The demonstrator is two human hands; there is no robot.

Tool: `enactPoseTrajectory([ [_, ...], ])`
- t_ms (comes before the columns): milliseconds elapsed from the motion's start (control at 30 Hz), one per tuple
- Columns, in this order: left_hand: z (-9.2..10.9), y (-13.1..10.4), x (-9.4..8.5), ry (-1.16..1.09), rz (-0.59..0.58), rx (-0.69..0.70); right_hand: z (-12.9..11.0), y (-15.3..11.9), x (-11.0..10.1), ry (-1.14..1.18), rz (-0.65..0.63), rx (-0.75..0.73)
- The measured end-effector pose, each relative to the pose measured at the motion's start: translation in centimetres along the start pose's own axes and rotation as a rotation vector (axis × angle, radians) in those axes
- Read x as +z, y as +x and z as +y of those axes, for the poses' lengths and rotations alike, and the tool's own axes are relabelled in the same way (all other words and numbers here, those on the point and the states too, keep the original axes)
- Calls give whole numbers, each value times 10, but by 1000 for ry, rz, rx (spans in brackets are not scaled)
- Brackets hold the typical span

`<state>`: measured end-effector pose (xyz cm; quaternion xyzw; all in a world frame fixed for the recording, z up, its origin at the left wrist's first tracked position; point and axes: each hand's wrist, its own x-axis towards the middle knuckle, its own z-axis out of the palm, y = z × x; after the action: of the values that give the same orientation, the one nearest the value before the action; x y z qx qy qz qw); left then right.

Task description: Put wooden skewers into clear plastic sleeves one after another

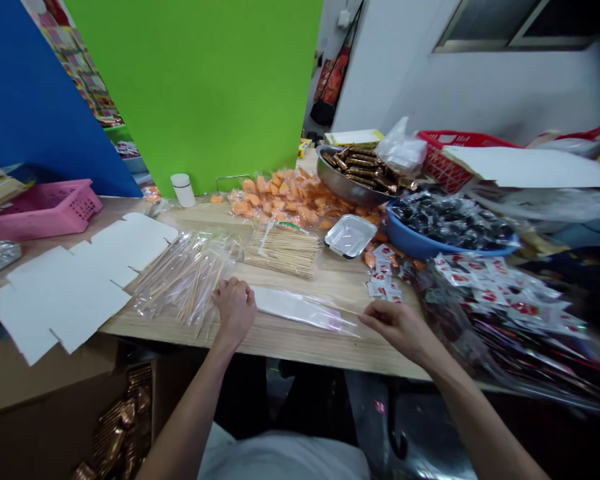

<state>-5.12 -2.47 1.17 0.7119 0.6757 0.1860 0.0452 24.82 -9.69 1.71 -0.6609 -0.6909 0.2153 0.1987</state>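
On the wooden table lies a stack of clear plastic sleeves (pixel 300 309). My right hand (pixel 390 323) pinches the end of a thin wooden stick (pixel 337 307), which lies along the sleeves. Past their left end is my left hand (pixel 234 303), its fingers curled down; what they hold, if anything, is hidden. Left of it, sleeves with sticks in them (pixel 185 273) form a loose pile. A bundle of bare sticks (pixel 284 249) in plastic rests behind the stack.
Behind are orange packets (pixel 285 197), a foil tray (pixel 351 236), a metal bowl (pixel 353 189) and a blue basin (pixel 420 247). White cards (pixel 80 287) and a pink basket (pixel 45 212) lie left. Small sachets (pixel 510 287) cover the right side.
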Motion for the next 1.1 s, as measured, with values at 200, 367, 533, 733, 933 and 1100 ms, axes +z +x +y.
enactPoseTrajectory([
  [200,54,-15,-36,-213,-150,607,-37,-12,-5,34,-111,-154],
  [367,75,-34,-28,-331,-586,707,-68,-10,-2,40,-131,-256],
  [533,64,-39,-19,-491,-622,566,-54,-6,-7,183,144,-100],
  [733,70,-43,-17,-681,-632,481,-72,-10,21,338,50,-113],
  [933,68,-46,-15,-859,-641,416,-87,-17,29,395,33,-146],
  [1100,58,-46,-14,-861,-652,362,-67,-21,26,700,62,15],
])
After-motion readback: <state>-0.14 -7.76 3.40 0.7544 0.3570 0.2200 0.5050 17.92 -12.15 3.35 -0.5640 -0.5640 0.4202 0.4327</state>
